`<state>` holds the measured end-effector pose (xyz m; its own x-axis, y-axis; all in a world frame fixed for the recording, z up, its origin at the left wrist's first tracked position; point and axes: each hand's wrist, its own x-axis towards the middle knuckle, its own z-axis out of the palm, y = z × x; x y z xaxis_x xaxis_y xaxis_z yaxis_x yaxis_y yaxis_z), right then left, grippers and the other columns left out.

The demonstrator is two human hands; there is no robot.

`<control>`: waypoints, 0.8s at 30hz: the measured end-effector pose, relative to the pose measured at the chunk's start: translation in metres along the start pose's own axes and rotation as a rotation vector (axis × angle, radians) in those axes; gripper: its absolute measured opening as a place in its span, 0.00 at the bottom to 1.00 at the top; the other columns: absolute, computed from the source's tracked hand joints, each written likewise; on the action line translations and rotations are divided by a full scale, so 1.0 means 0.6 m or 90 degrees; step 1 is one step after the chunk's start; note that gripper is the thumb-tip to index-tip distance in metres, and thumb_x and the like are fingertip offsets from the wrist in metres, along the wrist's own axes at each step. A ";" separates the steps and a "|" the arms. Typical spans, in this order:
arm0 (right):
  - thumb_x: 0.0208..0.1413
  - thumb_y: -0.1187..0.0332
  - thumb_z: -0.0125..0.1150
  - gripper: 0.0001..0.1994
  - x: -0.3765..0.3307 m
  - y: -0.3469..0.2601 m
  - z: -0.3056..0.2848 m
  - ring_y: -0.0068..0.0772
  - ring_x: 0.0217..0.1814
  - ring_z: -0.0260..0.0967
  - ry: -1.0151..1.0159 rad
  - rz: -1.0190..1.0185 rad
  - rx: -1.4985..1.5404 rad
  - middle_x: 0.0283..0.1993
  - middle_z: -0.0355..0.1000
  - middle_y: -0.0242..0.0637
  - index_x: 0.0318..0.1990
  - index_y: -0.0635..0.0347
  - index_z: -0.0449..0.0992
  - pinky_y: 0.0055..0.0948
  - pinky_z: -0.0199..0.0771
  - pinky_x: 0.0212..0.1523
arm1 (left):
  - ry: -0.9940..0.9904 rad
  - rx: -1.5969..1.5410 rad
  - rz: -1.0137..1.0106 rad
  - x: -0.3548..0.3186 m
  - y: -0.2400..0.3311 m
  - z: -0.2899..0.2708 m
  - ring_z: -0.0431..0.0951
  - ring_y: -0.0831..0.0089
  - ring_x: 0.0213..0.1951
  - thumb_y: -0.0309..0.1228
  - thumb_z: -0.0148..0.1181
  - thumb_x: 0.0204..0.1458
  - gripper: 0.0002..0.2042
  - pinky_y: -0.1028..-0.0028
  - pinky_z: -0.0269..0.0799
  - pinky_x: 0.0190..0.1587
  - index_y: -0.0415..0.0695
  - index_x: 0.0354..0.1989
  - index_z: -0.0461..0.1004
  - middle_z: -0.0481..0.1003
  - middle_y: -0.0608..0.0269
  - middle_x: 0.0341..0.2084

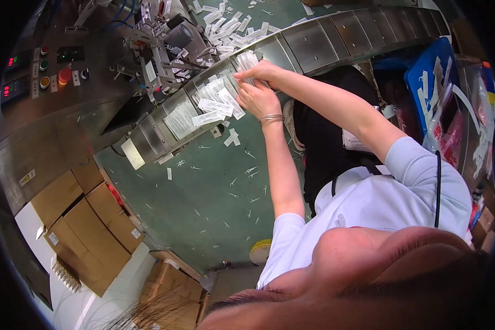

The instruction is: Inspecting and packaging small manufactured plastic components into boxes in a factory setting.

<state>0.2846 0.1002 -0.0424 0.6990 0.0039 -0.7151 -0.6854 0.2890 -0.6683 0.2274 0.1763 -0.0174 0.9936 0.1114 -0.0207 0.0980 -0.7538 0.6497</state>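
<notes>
Over the metal conveyor (319,47), my two hands meet around a bundle of small flat white packets (248,58). My right hand (266,72) grips the bundle, its thumb across the near side. Just below it, my left hand (258,100), with bracelets at the wrist, has its fingers curled against the same bundle; its fingertips are partly hidden. Left of my hands, loose printed packets (217,106) lie heaped on the conveyor. Farther along, a row of packets (180,119) lies close together near the conveyor's left end.
A machine (173,41) stands behind the conveyor, beside a control panel (49,74) with buttons. More packets (228,27) are strewn beyond. White floss picks (251,170) litter the green floor. Cardboard boxes (91,236) stand lower left; a blue bin (418,82) sits at right.
</notes>
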 end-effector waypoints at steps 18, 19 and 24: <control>0.34 0.74 0.70 0.23 -0.191 -0.035 -0.155 0.24 0.41 0.67 -0.091 -0.242 0.121 0.37 0.71 0.33 0.43 0.60 0.72 0.25 0.68 0.41 | 0.012 -0.460 0.135 -0.139 0.114 0.010 0.58 0.58 0.58 0.36 0.47 0.55 0.25 0.65 0.52 0.59 0.35 0.58 0.55 0.57 0.47 0.56; 0.34 0.74 0.70 0.24 -0.211 -0.025 -0.186 0.24 0.42 0.67 -0.057 -0.269 0.068 0.39 0.70 0.32 0.44 0.59 0.71 0.25 0.68 0.42 | -0.028 -0.558 0.096 -0.157 0.126 0.010 0.60 0.61 0.56 0.36 0.48 0.55 0.23 0.68 0.55 0.57 0.35 0.55 0.59 0.59 0.48 0.55; 0.34 0.73 0.71 0.28 -0.318 0.041 -0.300 0.26 0.44 0.67 0.085 -0.524 -0.255 0.43 0.69 0.31 0.48 0.56 0.67 0.26 0.67 0.45 | -0.128 -0.956 -0.165 -0.200 0.192 0.049 0.68 0.71 0.47 0.34 0.49 0.56 0.15 0.72 0.63 0.51 0.36 0.46 0.67 0.67 0.54 0.46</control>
<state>0.0973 -0.0657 0.0406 0.9848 -0.1730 0.0163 -0.0192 -0.2015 -0.9793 0.1210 0.0569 0.0378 0.9620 -0.0473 -0.2688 0.2403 0.6134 0.7523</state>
